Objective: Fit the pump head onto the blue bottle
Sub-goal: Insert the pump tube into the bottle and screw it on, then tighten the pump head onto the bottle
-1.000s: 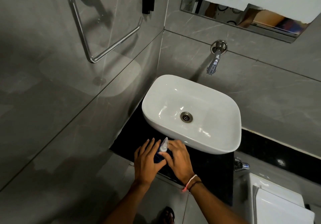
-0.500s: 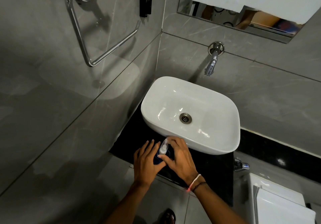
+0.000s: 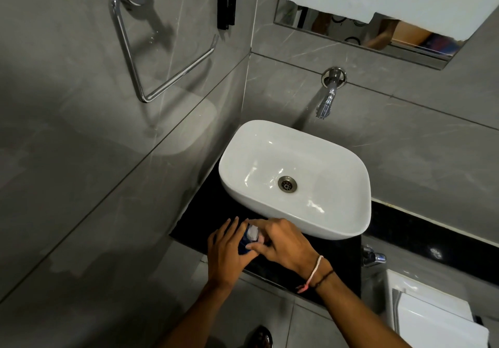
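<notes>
The blue bottle (image 3: 243, 245) stands on the black counter (image 3: 332, 255) just in front of the white basin's near left corner. Only a strip of it shows between my hands. My left hand (image 3: 229, 253) wraps its left side. The whitish pump head (image 3: 253, 232) sits on top of the bottle, and my right hand (image 3: 283, 245) grips it with fingers curled over it. Most of the pump head is hidden by those fingers.
A white basin (image 3: 351, 228) sits on the counter below a chrome wall tap (image 3: 325, 107). A chrome towel ring (image 3: 151, 72) hangs on the left wall. A mirror (image 3: 359, 34) is up right. A chrome valve (image 3: 374, 257) and white toilet tank (image 3: 432, 318) are at right.
My right hand has closed down over the pump head, which stood taller and clearer before; it now sits lower on the bottle. The camera has shifted slightly.
</notes>
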A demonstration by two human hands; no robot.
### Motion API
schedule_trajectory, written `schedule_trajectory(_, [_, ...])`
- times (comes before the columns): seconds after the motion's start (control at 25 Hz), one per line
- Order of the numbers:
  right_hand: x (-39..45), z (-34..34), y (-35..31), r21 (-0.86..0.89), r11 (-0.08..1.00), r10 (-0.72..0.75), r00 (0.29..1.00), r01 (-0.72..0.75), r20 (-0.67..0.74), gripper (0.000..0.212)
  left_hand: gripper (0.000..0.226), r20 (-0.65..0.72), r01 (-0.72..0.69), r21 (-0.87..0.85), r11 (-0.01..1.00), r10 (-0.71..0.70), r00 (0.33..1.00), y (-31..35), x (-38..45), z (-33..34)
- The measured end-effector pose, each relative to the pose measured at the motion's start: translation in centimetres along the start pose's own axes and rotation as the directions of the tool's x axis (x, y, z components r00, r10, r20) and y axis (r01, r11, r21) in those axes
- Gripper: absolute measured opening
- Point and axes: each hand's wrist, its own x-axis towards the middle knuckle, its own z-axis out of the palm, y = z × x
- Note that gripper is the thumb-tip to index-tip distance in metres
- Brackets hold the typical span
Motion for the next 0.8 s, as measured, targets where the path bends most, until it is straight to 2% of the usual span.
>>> schedule_trajectory(0.12, [0.1,-0.4,0.1,0.062,0.998,0.021,0.999,-0.023,0.03,0.05,0.068,-0.005,0.011,-0.01,1.0,-0.011,1.0,0.1,0.0,0.0])
schedule_trajectory(0.4, [-0.2,-0.1,-0.1,0.088,0.995,0.045,0.999,-0.044,-0.017,0.04,0.068,-0.03,0.0,-0.052,0.999,-0.002,1.0,0.6,-0.2,-0.4])
schedule_trajectory(0.52, [-0.2,0.2,-0.1,0.092,0.992,0.091,0.996,-0.088,-0.02,0.045,0.065,-0.023,0.011,-0.055,0.998,-0.012,1.0,0.7,-0.1,-0.6])
schedule_trajectory(0.6, [-0.6,0.4,0.2,0.048,0.993,0.112,0.991,-0.108,-0.073,0.057,0.064,-0.017,0.013,-0.042,0.999,-0.014,1.0,0.9,0.0,-0.9])
schedule_trajectory(0.68, [-1.3,0.8,1.3,-0.071,0.989,0.111,0.965,-0.131,-0.239,0.059,0.066,-0.018,0.002,-0.008,1.0,-0.003,1.0,0.9,0.3,-1.2])
schedule_trajectory(0.76, [-2.1,1.1,2.7,-0.208,0.941,0.182,0.92,-0.265,-0.346,0.065,0.068,-0.032,0.025,-0.011,1.0,-0.026,0.999,0.2,0.8,-1.7])
schedule_trajectory(0.8, [-2.5,1.3,3.1,-0.258,0.899,0.26,0.905,-0.354,-0.337,0.072,0.069,-0.03,0.049,-0.012,0.999,-0.049,0.998,-0.4,1.1,-2.2])
